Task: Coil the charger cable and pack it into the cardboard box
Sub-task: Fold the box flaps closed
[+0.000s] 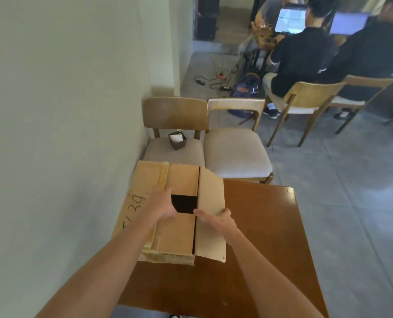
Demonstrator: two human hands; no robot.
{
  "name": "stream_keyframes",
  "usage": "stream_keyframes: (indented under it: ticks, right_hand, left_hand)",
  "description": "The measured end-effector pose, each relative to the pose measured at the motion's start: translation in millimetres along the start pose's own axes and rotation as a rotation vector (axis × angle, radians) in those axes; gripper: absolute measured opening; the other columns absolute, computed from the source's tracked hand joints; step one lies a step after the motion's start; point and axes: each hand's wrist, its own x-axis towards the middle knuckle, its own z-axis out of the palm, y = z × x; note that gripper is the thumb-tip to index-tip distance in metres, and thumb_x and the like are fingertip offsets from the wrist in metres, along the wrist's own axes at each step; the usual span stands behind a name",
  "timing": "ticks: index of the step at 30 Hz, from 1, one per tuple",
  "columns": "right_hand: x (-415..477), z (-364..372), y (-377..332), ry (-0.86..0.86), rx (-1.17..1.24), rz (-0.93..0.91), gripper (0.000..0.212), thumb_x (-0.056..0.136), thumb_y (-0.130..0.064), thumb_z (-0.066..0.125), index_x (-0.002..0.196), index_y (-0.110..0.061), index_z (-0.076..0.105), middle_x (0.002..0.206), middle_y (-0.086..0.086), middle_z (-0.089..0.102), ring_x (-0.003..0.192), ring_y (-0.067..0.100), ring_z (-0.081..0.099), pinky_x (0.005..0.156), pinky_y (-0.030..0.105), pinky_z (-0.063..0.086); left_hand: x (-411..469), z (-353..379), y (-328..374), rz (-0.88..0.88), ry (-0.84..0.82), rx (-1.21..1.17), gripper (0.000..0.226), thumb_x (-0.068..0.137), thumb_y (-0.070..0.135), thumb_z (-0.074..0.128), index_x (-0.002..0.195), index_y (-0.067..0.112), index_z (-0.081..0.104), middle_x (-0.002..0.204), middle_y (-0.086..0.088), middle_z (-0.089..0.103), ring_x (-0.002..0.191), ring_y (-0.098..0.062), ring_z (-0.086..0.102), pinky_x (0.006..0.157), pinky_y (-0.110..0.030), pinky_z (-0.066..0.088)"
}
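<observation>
A cardboard box (174, 235) stands on the left part of a brown wooden table (264, 237), against the wall. Its flaps are mostly folded down, leaving a small dark square opening in the middle. My left hand (162, 203) lies flat on the left flap, which has handwriting on it, with fingers spread at the opening's edge. My right hand (216, 218) rests on the right flap (211, 203), which is slightly raised, fingers pointing toward the opening. The charger cable is not visible; the box interior is dark.
Two wooden chairs with pale cushions (236, 152) stand just beyond the table; the left one holds a small dark container (177, 140). Further back, two people sit on chairs at laptops. Cables and a backpack (246, 88) lie on the grey tile floor.
</observation>
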Motion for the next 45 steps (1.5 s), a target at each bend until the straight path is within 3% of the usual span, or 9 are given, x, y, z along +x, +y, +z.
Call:
stream_keyframes:
  ticks: [3, 7, 10, 14, 21, 26, 31, 36, 45]
  right_hand:
    - [-1.3, -23.2, 0.3, 0.154, -0.065, -0.109, 0.106, 0.060, -0.081, 0.077, 0.138, -0.018, 0.040, 0.114, 0.000, 0.058, 0.100, 0.021, 0.062, 0.079, 0.040, 0.056]
    - [-10.7, -50.1, -28.6, 0.489, -0.186, -0.394, 0.031, 0.095, -0.057, 0.055, 0.092, -0.026, 0.062, 0.076, -0.010, 0.064, 0.063, 0.012, 0.058, 0.050, 0.023, 0.038]
    - [-27.9, -41.7, -63.7, 0.479, -0.176, -0.621, 0.032, 0.100, -0.043, 0.055, 0.070, -0.029, 0.053, 0.061, -0.011, 0.057, 0.056, 0.014, 0.059, 0.046, 0.021, 0.034]
    - [-47.8, 2.9, -95.0, 0.233, -0.308, -0.806, 0.016, 0.096, -0.043, 0.060, 0.093, -0.028, 0.060, 0.085, -0.014, 0.056, 0.075, 0.010, 0.059, 0.062, 0.025, 0.044]
    - [-51.7, 65.7, -87.8, 0.012, -0.779, -0.734, 0.046, 0.097, -0.042, 0.048, 0.138, -0.024, 0.055, 0.144, 0.009, 0.050, 0.132, 0.044, 0.045, 0.108, 0.056, 0.038]
    - [-41.6, 67.5, -74.0, -0.103, -1.175, -0.718, 0.074, 0.082, -0.056, 0.068, 0.148, -0.034, 0.044, 0.156, 0.005, 0.038, 0.143, 0.041, 0.031, 0.113, 0.062, 0.028]
    - [-42.9, 59.9, -81.5, -0.115, -1.206, -0.726, 0.096, 0.063, -0.067, 0.077, 0.148, -0.038, 0.042, 0.157, 0.005, 0.037, 0.143, 0.041, 0.031, 0.106, 0.062, 0.035]
    - [-50.2, 54.3, -85.5, -0.113, -1.254, -0.690, 0.098, 0.061, -0.061, 0.087, 0.145, -0.039, 0.042, 0.146, 0.007, 0.040, 0.136, 0.043, 0.035, 0.100, 0.065, 0.040]
    - [-49.5, -22.2, -64.9, -0.092, -1.264, -0.386, 0.139, 0.051, -0.047, 0.101, 0.159, -0.047, 0.013, 0.158, 0.003, 0.019, 0.146, 0.042, 0.020, 0.105, 0.073, 0.039]
  left_hand:
    - [2.8, -3.8, 1.9, -0.023, 0.014, -0.005, 0.093, 0.080, 0.033, 0.083, 0.155, 0.020, 0.030, 0.161, -0.021, 0.025, 0.149, -0.041, 0.025, 0.118, -0.055, 0.031]
    - [5.2, -10.8, 3.6, -0.040, 0.023, -0.054, 0.082, 0.084, 0.028, 0.079, 0.152, 0.015, 0.034, 0.159, -0.020, 0.030, 0.148, -0.039, 0.026, 0.118, -0.055, 0.028]
    - [8.3, -13.3, -0.7, -0.030, 0.071, -0.170, 0.061, 0.093, 0.021, 0.066, 0.147, 0.010, 0.040, 0.154, -0.020, 0.039, 0.140, -0.036, 0.041, 0.109, -0.045, 0.039]
    - [5.5, -16.2, -8.8, -0.039, 0.085, -0.208, 0.051, 0.100, 0.017, 0.052, 0.148, 0.005, 0.040, 0.153, -0.023, 0.042, 0.140, -0.037, 0.042, 0.110, -0.042, 0.038]
    - [-13.8, -17.1, -33.5, 0.009, 0.143, -0.132, 0.032, 0.101, 0.013, 0.049, 0.130, 0.005, 0.059, 0.134, -0.019, 0.062, 0.120, -0.036, 0.060, 0.096, -0.040, 0.048]
    - [-22.9, -12.8, -50.1, -0.013, 0.106, -0.008, 0.038, 0.097, 0.006, 0.052, 0.135, 0.009, 0.053, 0.150, -0.021, 0.041, 0.134, -0.041, 0.045, 0.111, -0.050, 0.038]
    - [-26.3, -8.6, -62.2, -0.122, 0.055, -0.049, 0.056, 0.099, 0.035, 0.060, 0.149, 0.043, 0.037, 0.159, -0.021, 0.019, 0.138, -0.051, 0.029, 0.111, -0.069, 0.031]
    - [-31.3, -8.4, -59.7, -0.153, 0.014, -0.124, 0.071, 0.091, 0.049, 0.068, 0.151, 0.047, 0.030, 0.152, -0.024, 0.024, 0.132, -0.050, 0.038, 0.108, -0.059, 0.042]
    - [-47.7, -4.1, 24.4, 0.098, -0.186, 0.072, 0.120, 0.070, 0.049, 0.090, 0.160, 0.040, 0.011, 0.152, -0.021, 0.028, 0.138, -0.038, 0.036, 0.112, -0.046, 0.042]
